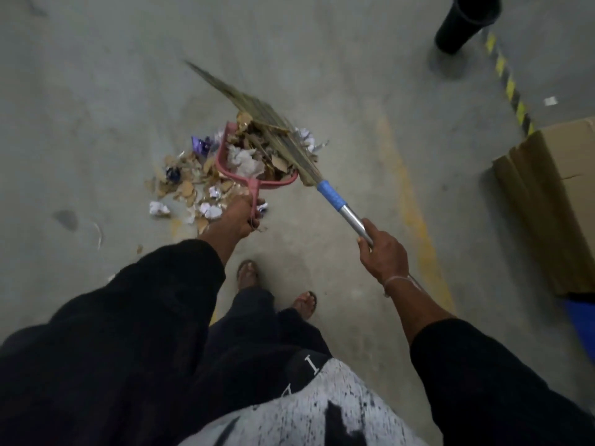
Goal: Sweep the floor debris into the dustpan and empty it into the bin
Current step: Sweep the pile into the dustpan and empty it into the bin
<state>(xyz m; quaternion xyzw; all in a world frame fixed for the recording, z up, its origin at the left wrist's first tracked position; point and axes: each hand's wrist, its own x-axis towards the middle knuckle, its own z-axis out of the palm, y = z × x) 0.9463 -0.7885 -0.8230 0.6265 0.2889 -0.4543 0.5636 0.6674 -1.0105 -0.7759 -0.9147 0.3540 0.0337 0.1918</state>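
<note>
— Grey concrete floor (96, 75) ran under you, with a worn yellow line (409, 194) across it. Which step were you in?

— Sweeping, I'd judge. Your right hand (383, 252) was wrapped round the metal shaft of the grass broom (289, 146), its bristles lying over the pink dustpan (254, 181). Your left hand (240, 217) gripped the dustpan's handle. The pan was already heaped with cardboard scraps and crumpled paper.

— And the rest?

— A litter pile (183, 188) lay on the floor just left of the pan. The next move probably called for turning the pan's mouth toward it.

— Anything in the way?

— A cardboard box (553, 194) stood at your right; the black bin (467, 24) stood well apart, beyond hazard tape (508, 82). One paper scrap (550, 101) lay stray.
</note>
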